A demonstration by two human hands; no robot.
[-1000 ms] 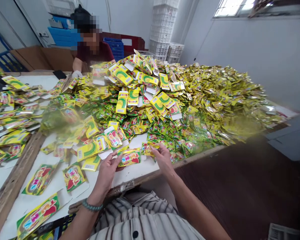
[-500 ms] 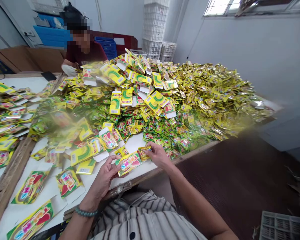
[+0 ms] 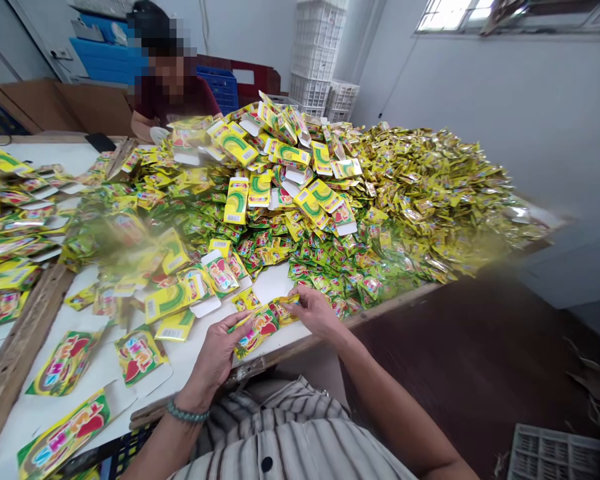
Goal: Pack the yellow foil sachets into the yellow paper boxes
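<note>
Near the table's front edge, my left hand grips a small printed candy box, yellow and green with pink lettering and a red fruit picture. My right hand pinches a small yellow candy packet at the box's right end; whether part of it is inside the box I cannot tell. Just behind the box a loose yellow packet lies on the white tabletop. An upright-leaning box with an open flap rests to its left, beside more flat yellow boxes.
A large heap of yellow packets covers the table's right side, with green packets before it and boxes on top. More boxes lie beyond a wooden strip. A person sits opposite. A crate stands low right.
The box in my left hand has turned slightly, and the packet in my right hand sits closer against its end. The person opposite has shifted a gloved hand. My view has moved slightly.
</note>
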